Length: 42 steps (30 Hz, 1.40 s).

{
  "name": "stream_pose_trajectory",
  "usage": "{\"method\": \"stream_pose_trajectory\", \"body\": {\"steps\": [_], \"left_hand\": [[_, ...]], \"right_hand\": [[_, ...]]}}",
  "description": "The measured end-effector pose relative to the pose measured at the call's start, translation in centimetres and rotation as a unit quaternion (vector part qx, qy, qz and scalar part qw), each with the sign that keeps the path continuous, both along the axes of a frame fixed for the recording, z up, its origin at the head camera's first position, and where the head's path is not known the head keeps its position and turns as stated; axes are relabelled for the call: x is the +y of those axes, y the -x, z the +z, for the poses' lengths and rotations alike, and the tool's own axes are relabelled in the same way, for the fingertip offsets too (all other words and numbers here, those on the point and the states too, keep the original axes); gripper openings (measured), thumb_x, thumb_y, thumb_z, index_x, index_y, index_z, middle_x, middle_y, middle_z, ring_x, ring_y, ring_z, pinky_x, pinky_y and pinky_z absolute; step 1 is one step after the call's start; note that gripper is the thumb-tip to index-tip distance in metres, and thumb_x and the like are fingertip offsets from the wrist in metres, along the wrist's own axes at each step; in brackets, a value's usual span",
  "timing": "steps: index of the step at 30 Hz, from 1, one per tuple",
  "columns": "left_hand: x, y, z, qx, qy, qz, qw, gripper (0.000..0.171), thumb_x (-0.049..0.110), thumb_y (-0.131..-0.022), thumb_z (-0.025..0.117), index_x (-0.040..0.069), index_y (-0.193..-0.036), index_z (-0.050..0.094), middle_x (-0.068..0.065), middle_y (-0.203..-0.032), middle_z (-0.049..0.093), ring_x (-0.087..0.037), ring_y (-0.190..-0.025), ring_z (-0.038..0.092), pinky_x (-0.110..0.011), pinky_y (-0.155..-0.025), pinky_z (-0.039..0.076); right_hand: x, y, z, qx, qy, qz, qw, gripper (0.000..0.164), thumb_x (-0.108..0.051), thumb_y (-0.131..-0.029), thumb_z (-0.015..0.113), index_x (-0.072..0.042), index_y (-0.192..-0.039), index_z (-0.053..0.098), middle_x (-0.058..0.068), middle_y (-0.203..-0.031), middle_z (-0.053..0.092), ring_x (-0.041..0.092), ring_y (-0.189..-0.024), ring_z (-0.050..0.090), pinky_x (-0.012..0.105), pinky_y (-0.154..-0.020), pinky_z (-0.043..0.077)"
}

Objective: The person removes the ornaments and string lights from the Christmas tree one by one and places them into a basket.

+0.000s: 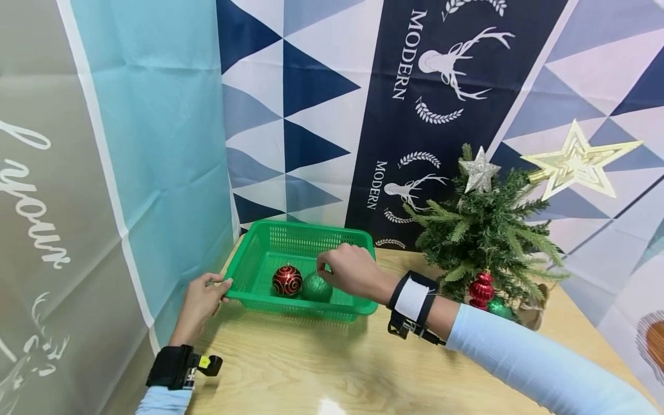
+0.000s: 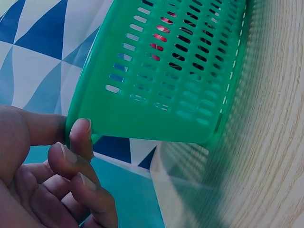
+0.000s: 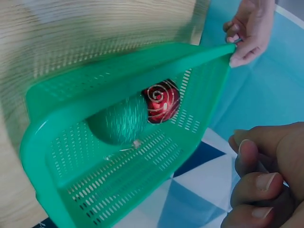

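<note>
My left hand (image 1: 203, 300) pinches the near left corner of a green plastic basket (image 1: 244, 248) between thumb and fingers. Inside lie a red Christmas ball (image 1: 287, 280) with swirls and, touching it, a glittery green Christmas ball (image 1: 317, 288). Just above the green ball is my right hand (image 1: 355, 268), fingers bent and thumb close to the index finger. In the right wrist view, the green ball (image 3: 121, 121) shows its cap with a thin pale string; the fingers (image 3: 259, 183) stand apart from it. Whether they pinch a fine thread is too small to tell.
A small artificial Christmas tree (image 1: 487, 225) stands on the wooden table (image 1: 280, 369) to the right. It bears a silver star (image 1: 479, 170), a large gold star (image 1: 578, 161) and a red ornament (image 1: 482, 290). Patterned cloth (image 1: 311, 69) hangs behind the basket.
</note>
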State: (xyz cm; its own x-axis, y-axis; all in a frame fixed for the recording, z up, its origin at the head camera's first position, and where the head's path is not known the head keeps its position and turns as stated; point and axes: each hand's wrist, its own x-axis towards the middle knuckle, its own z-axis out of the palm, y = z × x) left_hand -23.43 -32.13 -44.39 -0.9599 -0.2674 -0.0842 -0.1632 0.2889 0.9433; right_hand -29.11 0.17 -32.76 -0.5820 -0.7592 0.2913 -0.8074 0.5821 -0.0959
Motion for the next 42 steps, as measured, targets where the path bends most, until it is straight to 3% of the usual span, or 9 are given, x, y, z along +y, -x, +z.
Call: {"method": "stream_pose_trajectory", "body": {"steps": [3,6,11,16,19,25,34,39,42], "left_hand": [[0.2,-0.2,-0.1,0.000,-0.006,-0.002,1.0000,0.046,0.023,-0.109,0.057,-0.003,-0.145,0.046,-0.017,-0.089,0.069,-0.014,-0.048,0.031,-0.034,-0.051,0.033],[0.2,-0.4,-0.2,-0.001,-0.007,-0.006,1.0000,0.046,0.023,-0.109,0.056,-0.002,-0.146,0.045,-0.011,-0.088,0.067,-0.015,-0.051,0.033,-0.037,-0.053,0.034],[0.2,-0.3,0.0,-0.002,-0.003,-0.006,1.0000,0.046,0.026,-0.109,0.056,0.000,-0.147,0.045,-0.009,-0.088,0.067,-0.015,-0.051,0.035,-0.040,-0.055,0.036],[-0.5,-0.5,0.3,0.005,0.005,-0.006,1.0000,0.048,0.026,-0.110,0.056,-0.001,-0.148,0.044,-0.015,-0.093,0.069,-0.016,-0.051,0.035,-0.041,-0.056,0.037],[-0.9,-0.6,0.3,0.009,0.011,0.000,0.9999,0.048,0.025,-0.110,0.055,-0.001,-0.148,0.044,-0.020,-0.095,0.069,-0.016,-0.050,0.035,-0.041,-0.055,0.036],[-0.6,-0.2,0.1,0.006,0.002,-0.008,0.9999,0.050,0.027,-0.109,0.058,-0.002,-0.148,0.045,-0.021,-0.094,0.071,-0.014,-0.047,0.032,-0.037,-0.051,0.035],[-0.3,0.2,0.2,0.007,-0.007,-0.005,0.9999,0.048,0.024,-0.108,0.059,-0.003,-0.146,0.047,-0.018,-0.087,0.071,-0.013,-0.045,0.032,-0.034,-0.048,0.034],[-0.5,0.2,0.1,0.009,-0.010,-0.006,0.9999,0.049,0.024,-0.108,0.060,-0.004,-0.145,0.047,-0.019,-0.088,0.071,-0.012,-0.045,0.032,-0.033,-0.048,0.034],[-0.5,0.2,0.1,0.006,-0.014,-0.008,0.9999,0.049,0.024,-0.108,0.060,-0.004,-0.146,0.046,-0.019,-0.088,0.071,-0.012,-0.045,0.032,-0.033,-0.048,0.034]], "right_hand": [[0.9,-0.2,0.8,0.004,0.002,-0.011,1.000,0.006,-0.012,-0.094,0.075,-0.016,-0.094,0.080,-0.004,-0.086,0.075,0.009,-0.062,0.064,0.023,-0.046,0.044],[2.4,0.0,2.8,0.001,0.004,-0.032,0.999,0.006,-0.014,-0.095,0.075,-0.015,-0.098,0.080,-0.003,-0.087,0.076,0.004,-0.055,0.058,0.022,-0.043,0.042],[7.1,1.6,8.7,0.031,0.029,-0.088,0.995,0.010,-0.020,-0.097,0.075,-0.013,-0.102,0.079,0.000,-0.085,0.075,0.006,-0.054,0.058,0.027,-0.046,0.047],[12.2,4.1,15.1,0.084,0.040,-0.199,0.976,0.014,-0.023,-0.099,0.072,-0.012,-0.105,0.078,0.008,-0.081,0.073,0.022,-0.059,0.062,0.041,-0.047,0.047],[14.5,6.1,17.0,0.108,0.032,-0.256,0.960,0.019,-0.024,-0.098,0.071,-0.010,-0.109,0.077,0.019,-0.087,0.072,0.035,-0.067,0.065,0.050,-0.051,0.048],[18.1,9.0,16.7,0.127,0.004,-0.292,0.948,0.024,-0.019,-0.095,0.074,-0.002,-0.111,0.074,0.029,-0.101,0.071,0.051,-0.083,0.065,0.061,-0.059,0.048],[20.2,9.6,15.2,0.177,0.000,-0.270,0.946,0.012,-0.015,-0.091,0.075,-0.004,-0.096,0.077,0.025,-0.076,0.067,0.045,-0.062,0.061,0.055,-0.044,0.042],[20.0,9.9,14.9,0.193,-0.024,-0.266,0.944,0.022,-0.026,-0.088,0.081,-0.005,-0.092,0.075,0.022,-0.071,0.066,0.040,-0.055,0.059,0.054,-0.043,0.040],[19.7,10.0,14.6,0.199,-0.039,-0.263,0.943,0.023,-0.024,-0.088,0.082,-0.004,-0.084,0.070,0.017,-0.064,0.063,0.039,-0.051,0.056,0.055,-0.042,0.039]]}}
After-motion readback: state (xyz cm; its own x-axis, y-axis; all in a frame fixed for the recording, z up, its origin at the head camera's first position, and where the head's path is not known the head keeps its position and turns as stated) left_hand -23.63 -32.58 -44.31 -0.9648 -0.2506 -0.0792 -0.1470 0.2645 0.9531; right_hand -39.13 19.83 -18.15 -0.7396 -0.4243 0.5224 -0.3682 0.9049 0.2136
